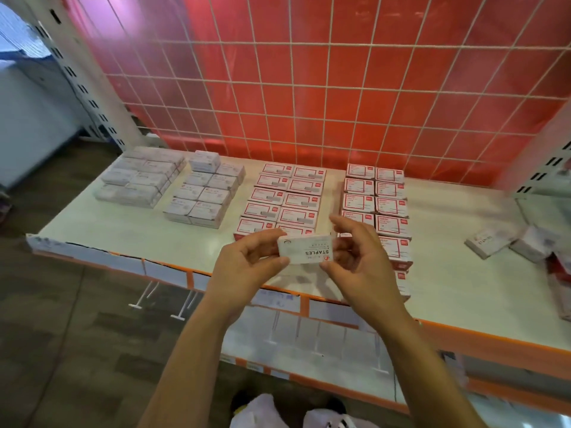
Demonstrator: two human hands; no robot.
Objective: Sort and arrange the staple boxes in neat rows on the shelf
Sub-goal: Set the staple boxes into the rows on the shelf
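From the head view: a box marked "STAPLES", its label upside down, is held over the front of the shelf. The left grip pinches its 9 o'clock end and the right grip its 3 o'clock end. Red-framed rows lie at 12 o'clock, pale rows at 10 o'clock, and loose boxes well apart at 3 o'clock.

Small white cardboard staple box, label upside down, level above the white shelf front; red-and-white boxes in paired columns at 12 o'clock, loose white boxes at 3 o'clock.
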